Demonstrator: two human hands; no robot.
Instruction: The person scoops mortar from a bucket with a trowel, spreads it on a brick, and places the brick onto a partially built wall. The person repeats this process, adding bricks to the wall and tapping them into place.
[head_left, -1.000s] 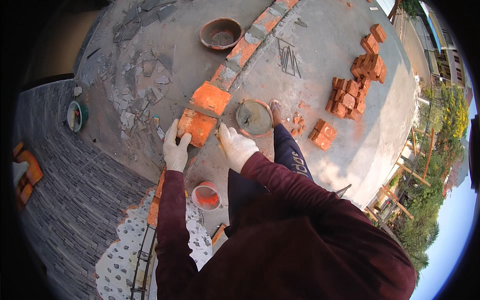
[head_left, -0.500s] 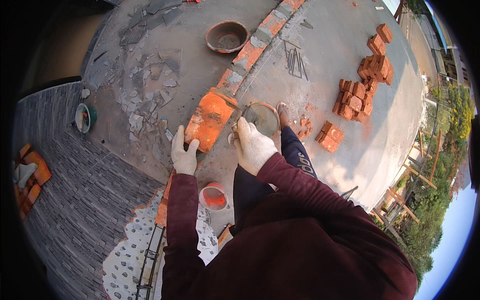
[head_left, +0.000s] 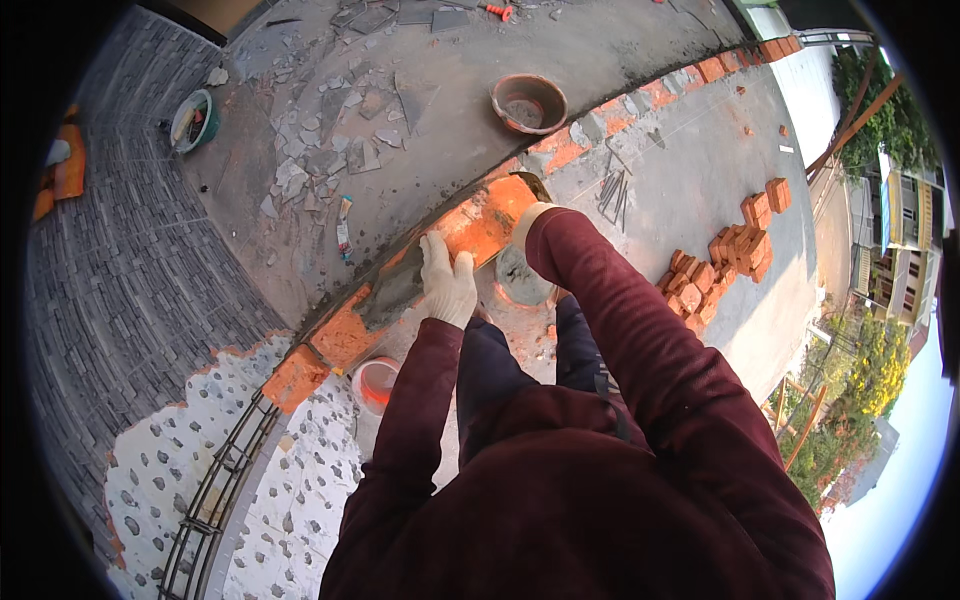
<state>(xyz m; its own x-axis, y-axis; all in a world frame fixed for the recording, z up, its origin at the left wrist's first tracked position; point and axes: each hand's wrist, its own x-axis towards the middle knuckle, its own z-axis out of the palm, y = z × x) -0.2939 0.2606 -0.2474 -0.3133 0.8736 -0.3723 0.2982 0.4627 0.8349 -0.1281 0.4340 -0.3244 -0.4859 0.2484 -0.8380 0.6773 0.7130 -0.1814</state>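
My left hand [head_left: 449, 283], in a pale glove, grips the near left end of an orange brick [head_left: 480, 223] held along the low brick wall [head_left: 341, 337]. My right hand [head_left: 530, 225] is at the brick's other end, its fingers mostly hidden by the maroon sleeve; just beyond it shows the dark metal blade of a trowel [head_left: 532, 183] that it holds. Grey mortar [head_left: 393, 290] lies on the wall left of the brick. Below the right hand, partly covered, is a round pan of wet mortar [head_left: 520, 276].
Brick stacks [head_left: 742, 250] stand at right, a brown tub [head_left: 530, 121] beyond the wall, a pink bucket [head_left: 375, 382] by my legs, a green basin [head_left: 202, 122] by the tiled wall [head_left: 130, 260]. Broken tiles [head_left: 360, 155] and thin rods [head_left: 614, 197] lie about; rebar [head_left: 215, 510] runs lower left.
The view has swung along the wall. My hands and the brick have shifted up and right along it, and mortar on the wall now shows left of the brick.
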